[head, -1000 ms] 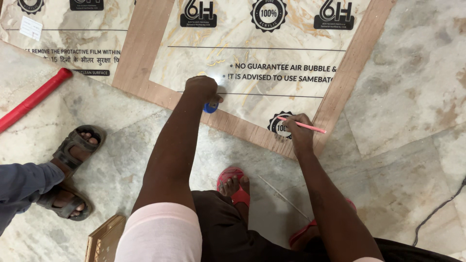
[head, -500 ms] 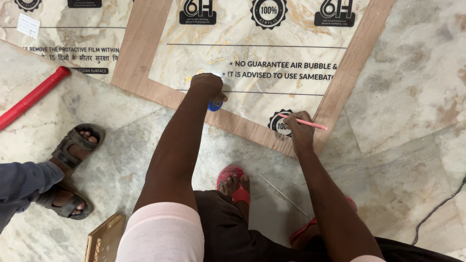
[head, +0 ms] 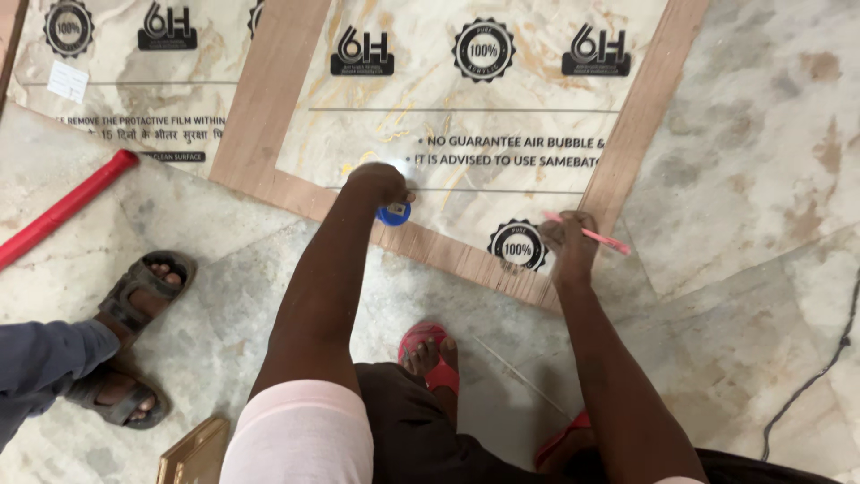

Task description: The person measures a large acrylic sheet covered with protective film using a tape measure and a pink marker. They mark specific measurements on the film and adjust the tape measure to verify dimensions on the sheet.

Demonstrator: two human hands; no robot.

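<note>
The left hand [head: 381, 184] closes over a blue tape measure [head: 394, 213], mostly hidden, on the panel [head: 430, 246] edge. The right hand [head: 566, 242] pinches a pink pencil [head: 591, 234] near the corner.

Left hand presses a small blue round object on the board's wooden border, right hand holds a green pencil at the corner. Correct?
Not quite: the head view shows the pencil in the right hand is pink, not green. The left hand does press a small blue round object on the wooden border.
</note>
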